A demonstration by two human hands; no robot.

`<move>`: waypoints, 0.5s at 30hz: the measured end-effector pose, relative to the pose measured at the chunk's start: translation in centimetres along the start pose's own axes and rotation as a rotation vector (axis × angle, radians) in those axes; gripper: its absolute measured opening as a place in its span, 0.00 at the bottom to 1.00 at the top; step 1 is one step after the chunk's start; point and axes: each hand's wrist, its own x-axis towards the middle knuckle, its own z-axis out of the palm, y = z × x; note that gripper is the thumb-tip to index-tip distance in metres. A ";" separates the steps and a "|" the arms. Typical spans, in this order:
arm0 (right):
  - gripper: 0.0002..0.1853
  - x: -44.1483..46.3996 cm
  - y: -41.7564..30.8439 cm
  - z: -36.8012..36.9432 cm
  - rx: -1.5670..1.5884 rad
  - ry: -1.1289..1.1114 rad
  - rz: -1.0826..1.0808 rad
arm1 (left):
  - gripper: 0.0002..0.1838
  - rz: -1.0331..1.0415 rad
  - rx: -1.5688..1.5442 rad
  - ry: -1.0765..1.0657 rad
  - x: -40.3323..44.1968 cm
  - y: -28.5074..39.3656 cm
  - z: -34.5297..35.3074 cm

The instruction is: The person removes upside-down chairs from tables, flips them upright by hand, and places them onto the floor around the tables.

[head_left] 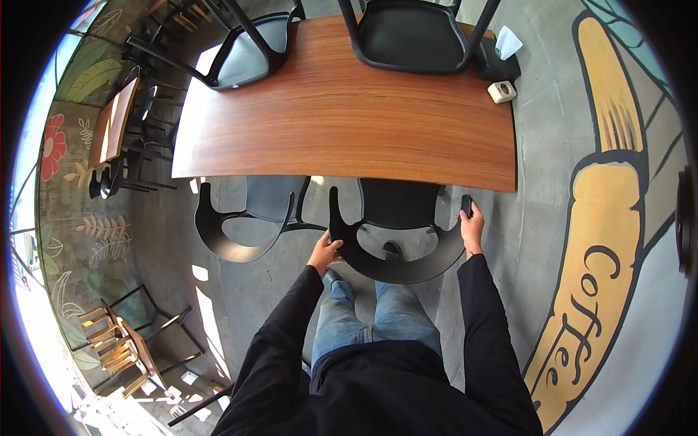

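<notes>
A black chair (407, 266) with a curved backrest stands in front of me, its seat partly under the wooden table (334, 116). My left hand (325, 251) grips the left side of its backrest, thumb on top. On the opposite side, my right hand (472, 227) is wrapped round the armrest end. To the left, a second black chair (236, 251) is tucked at the same table edge, apart from my hands. Two more black chairs rest upside down or tipped on the tabletop: one chair (254, 51) at the left and another chair (411, 36) at the middle.
A tissue box (498, 62) and a small white block (502, 91) sit at the table's right end. Beyond it is a wall painted with "Coffee" lettering (582, 312). At left are another table (115, 120) with chairs and a wooden-slatted chair (120, 349).
</notes>
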 end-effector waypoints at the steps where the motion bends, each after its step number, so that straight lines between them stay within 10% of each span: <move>1: 0.22 0.1 -0.3 -0.2 -0.037 -0.006 0.009 | 0.25 0.005 0.008 0.001 0.0 -0.1 0.2; 15: 0.27 0.2 0.0 -0.5 -0.389 -0.105 -0.002 | 0.30 0.032 0.066 0.095 1.4 1.1 0.2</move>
